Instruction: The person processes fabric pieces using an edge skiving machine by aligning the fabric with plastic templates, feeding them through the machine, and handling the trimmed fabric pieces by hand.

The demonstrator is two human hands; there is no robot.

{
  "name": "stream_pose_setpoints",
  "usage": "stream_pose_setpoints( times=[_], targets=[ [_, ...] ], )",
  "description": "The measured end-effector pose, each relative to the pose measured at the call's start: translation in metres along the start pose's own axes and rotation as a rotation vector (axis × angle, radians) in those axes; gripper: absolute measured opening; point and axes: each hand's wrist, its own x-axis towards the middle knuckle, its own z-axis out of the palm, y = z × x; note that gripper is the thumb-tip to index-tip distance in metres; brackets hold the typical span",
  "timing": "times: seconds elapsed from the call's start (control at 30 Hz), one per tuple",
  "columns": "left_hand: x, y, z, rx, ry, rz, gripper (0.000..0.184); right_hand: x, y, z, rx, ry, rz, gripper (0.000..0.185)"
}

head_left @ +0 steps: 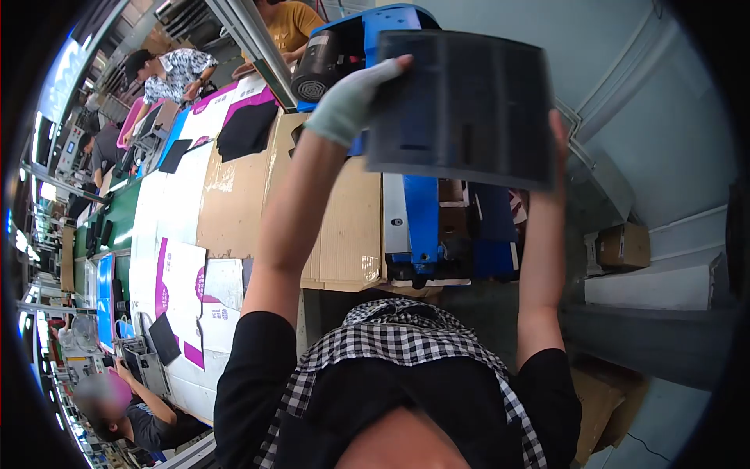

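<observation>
Gripping the dark panel (469, 109) by opposite edges — left hand (355, 98), right hand (558, 131) — suits its probably light, semi-stiff build.

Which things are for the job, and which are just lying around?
Probably for the job:
- dark panel, with the left hand on it and the right hand at its edge
- maybe the blue machine

Seemingly just lying about:
- cardboard box
- purple-and-white sheet

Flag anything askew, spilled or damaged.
Black stack by the brown cardboard: ragged edges, not squared up. Black sheet beside the purple-printed card: lies slanted. No spill visible; held panel too blurred to check for damage.
</observation>
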Motion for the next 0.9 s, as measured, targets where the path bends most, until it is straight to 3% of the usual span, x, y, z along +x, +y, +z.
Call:
stream_pose_setpoints(
  times=[0.03,0.1,0.2,0.27,0.37,0.47,0.6,0.63,0.67,0.73,0.8,0.83,0.87,0.9],
  targets=[
    [0.021,-0.005,-0.008,0.256,-0.057,0.068,0.04,-0.006,-0.011,0.002,-0.042,0.071,-0.065,0.049],
    [0.047,-0.016,-0.018,0.458,-0.118,0.086,0.042,-0.019,-0.036,0.006,-0.125,0.216,-0.201,0.047],
    [0.043,-0.018,-0.014,0.308,-0.113,-0.04,0.041,-0.034,-0.054,-0.04,-0.179,0.356,-0.231,0.045],
    [0.037,-0.032,-0.056,0.226,-0.092,-0.096,0.042,-0.043,-0.05,-0.081,-0.116,0.357,-0.167,0.046],
    [0.03,-0.061,-0.11,0.119,-0.108,-0.226,0.04,-0.044,-0.019,-0.144,-0.076,0.45,-0.122,0.047],
    [0.018,-0.082,-0.126,0.053,0.04,-0.268,0.036,-0.036,0.025,-0.188,-0.138,0.465,-0.052,0.049],
    [0.01,-0.095,-0.131,0.053,0.057,-0.248,0.029,-0.015,0.074,-0.15,-0.056,0.394,0.029,0.06],
    [0.009,-0.095,-0.128,0.029,0.031,-0.276,0.027,-0.014,0.08,-0.162,-0.042,0.37,0.121,0.071],
    [0.005,-0.102,-0.124,0.021,0.084,-0.214,0.031,-0.014,0.086,-0.172,-0.04,0.408,0.12,0.075],
    [0.011,-0.116,-0.129,0.411,0.301,-0.21,0.049,-0.02,0.085,-0.204,-0.145,0.511,0.167,0.082],
    [0.016,-0.127,-0.135,0.632,0.461,-0.241,0.055,-0.019,0.083,-0.152,-0.254,0.75,0.174,0.092],
    [0.024,-0.138,-0.148,0.616,0.445,-0.312,0.059,-0.027,0.08,-0.174,-0.275,0.709,0.2,0.097],
    [0.022,-0.14,-0.151,0.521,0.405,-0.302,0.062,-0.042,0.061,-0.17,-0.189,0.336,0.325,0.099],
    [0.022,-0.141,-0.156,0.496,0.369,-0.333,0.065,-0.041,0.068,-0.157,-0.222,0.55,0.171,0.098]
  ],
)
